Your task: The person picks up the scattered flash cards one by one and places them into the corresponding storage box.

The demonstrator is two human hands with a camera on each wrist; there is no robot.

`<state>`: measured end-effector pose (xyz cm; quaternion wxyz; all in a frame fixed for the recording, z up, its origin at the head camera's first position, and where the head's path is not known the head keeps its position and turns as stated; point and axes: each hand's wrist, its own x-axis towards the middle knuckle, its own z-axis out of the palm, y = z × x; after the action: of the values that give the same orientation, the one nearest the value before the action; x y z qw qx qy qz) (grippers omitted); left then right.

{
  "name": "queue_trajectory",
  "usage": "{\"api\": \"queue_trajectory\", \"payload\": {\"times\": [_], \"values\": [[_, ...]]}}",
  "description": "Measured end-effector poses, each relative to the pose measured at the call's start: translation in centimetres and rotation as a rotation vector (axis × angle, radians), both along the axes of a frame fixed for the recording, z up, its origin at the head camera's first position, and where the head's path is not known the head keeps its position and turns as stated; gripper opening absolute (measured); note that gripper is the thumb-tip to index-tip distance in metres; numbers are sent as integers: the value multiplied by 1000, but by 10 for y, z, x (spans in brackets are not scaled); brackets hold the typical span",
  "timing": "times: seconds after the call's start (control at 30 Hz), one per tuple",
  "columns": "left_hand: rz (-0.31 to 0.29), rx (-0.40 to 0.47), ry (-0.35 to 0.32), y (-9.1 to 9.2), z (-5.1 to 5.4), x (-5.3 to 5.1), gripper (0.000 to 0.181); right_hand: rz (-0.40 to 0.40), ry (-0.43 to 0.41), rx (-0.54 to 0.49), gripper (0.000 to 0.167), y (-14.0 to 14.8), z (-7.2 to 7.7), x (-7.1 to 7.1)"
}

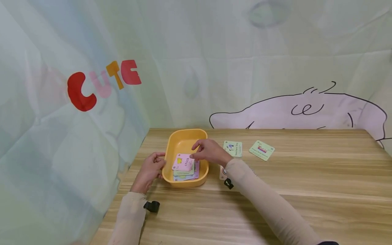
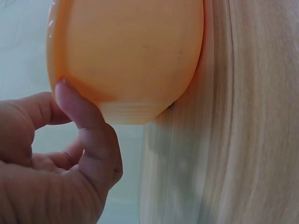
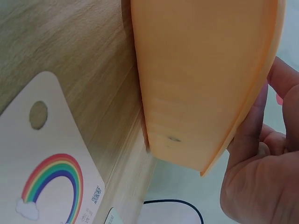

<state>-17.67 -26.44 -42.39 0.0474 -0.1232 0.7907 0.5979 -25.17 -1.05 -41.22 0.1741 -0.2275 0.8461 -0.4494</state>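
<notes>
A yellow-orange plastic bin (image 1: 186, 183) stands on the table. Its left rim is pinched between the thumb and fingers of my left hand (image 1: 149, 172); the left wrist view shows this grip on the bin wall (image 2: 135, 51) close up. Inside lies a small pile of picture cards, a pink "chick" card (image 1: 183, 162) on top. My right hand (image 1: 211, 151) hovers over the bin's right side, fingers spread apart, one fingertip at the corner of the chick card. In the right wrist view the bin wall (image 3: 201, 84) hides those fingertips.
Right of the bin lie a green "Teachers' Day" card (image 1: 232, 149) and another green card (image 1: 261, 150) with a red boat. A rainbow card (image 3: 51, 182) lies nearer, partly under my right forearm in the head view. Printed cloth (image 1: 183, 85) hangs behind the table.
</notes>
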Motion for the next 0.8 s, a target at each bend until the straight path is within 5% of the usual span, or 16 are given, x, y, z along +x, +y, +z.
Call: {"api": "queue_trajectory", "payload": {"times": [0.57, 0.8], "values": [[-1, -5, -3, 0, 1, -1, 38, 2, -2, -40, 43, 1, -2, 0], [-7, -11, -2, -1, -1, 0, 37, 7, -56, -139, 30, 2, -4, 1]]}}
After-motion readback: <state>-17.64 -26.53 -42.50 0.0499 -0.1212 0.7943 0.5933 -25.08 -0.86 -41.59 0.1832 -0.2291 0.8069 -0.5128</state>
